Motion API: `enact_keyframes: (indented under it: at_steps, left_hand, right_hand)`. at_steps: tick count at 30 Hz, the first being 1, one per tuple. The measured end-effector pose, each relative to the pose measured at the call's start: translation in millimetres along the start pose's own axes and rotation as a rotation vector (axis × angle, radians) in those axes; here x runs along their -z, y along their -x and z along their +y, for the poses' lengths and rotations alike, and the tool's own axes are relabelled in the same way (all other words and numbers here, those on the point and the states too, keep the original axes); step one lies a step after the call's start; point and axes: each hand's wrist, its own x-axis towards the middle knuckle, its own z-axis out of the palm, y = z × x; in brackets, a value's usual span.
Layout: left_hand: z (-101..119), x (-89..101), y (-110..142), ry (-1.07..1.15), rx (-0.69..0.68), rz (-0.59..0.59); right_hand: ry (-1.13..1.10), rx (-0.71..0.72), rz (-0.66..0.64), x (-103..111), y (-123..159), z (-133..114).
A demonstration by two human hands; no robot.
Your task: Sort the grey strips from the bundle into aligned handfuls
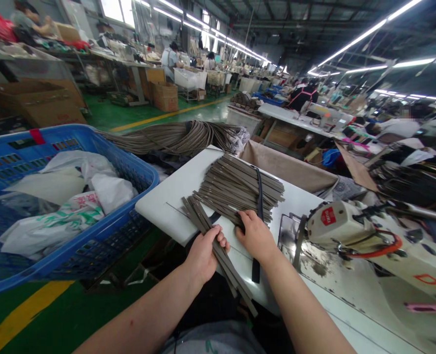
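Observation:
My left hand (pixel 206 248) is closed around a small bundle of flat grey-brown strips (pixel 235 280), held slantwise over the near edge of the white tabletop (pixel 166 196). Beyond it lies a wide pile of the same strips (pixel 228 179), spread side by side. At the near edge of that pile my right hand (pixel 254 233) has its fingers curled onto the strips, with thumb and fingers closing on the edge ones; how many are in the grip is hidden. A black band (pixel 259 196) crosses the pile just past my right hand.
A sewing machine (pixel 335 226) stands at the right on the table. To the left is a blue plastic basket (pixel 144 182) with white bags (pixel 77 206). Behind the table lies a long bundle of strips (pixel 181 137), beside a fabric-lined bin (pixel 291 164). Other people work farther off.

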Motion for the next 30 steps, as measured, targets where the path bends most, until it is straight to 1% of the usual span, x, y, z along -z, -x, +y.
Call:
enact_keyframes:
  at_steps: [3,5,10,12,15,18,20,24,27,29,30]
  left_hand:
    - [-0.4,-0.1,-0.3,0.001,-0.002,-0.007]
    - [-0.5,-0.5,-0.6,0.004,-0.005,0.013]
    - [0.3,-3.6,-0.4,0.005,0.025,0.113]
    - [1.1,-5.7,0.9,0.002,0.042,0.139]
    - [2.3,-9.1,4.1,0.001,0.033,0.162]
    - [2.8,-11.7,8.0,0.003,0.015,0.174]
    - [2.7,-12.5,10.5,0.005,0.007,0.176]
    - [2.8,-12.4,14.6,-0.009,0.001,0.152]
    - [3.2,-11.7,15.6,-0.022,-0.013,0.071]
    - [3.1,-11.5,14.3,-0.030,-0.034,0.019]
    - [2.7,-11.7,13.1,-0.036,-0.048,0.011]
  right_hand:
    - [0.020,-0.033,-0.033,0.1,-2.7,-0.3]
    - [0.046,-0.054,-0.059,1.1,-4.4,-3.1]
    - [0.231,0.018,-0.113,8.7,-6.6,-18.3]
    - [0.279,0.021,-0.135,12.3,-6.5,-23.4]
    - [0.279,0.005,-0.170,15.2,-5.5,-26.5]
    - [0.273,0.004,-0.225,14.7,-3.7,-27.5]
    - [0.277,0.008,-0.240,13.9,-2.4,-29.2]
    - [0.296,0.007,-0.232,18.6,2.0,-36.0]
    - [0.284,-0.013,-0.250,30.1,9.8,-42.2]
    - [0.222,0.005,-0.270,39.6,16.2,-44.9]
    - [0.160,0.035,-0.282,44.0,18.5,-45.0]
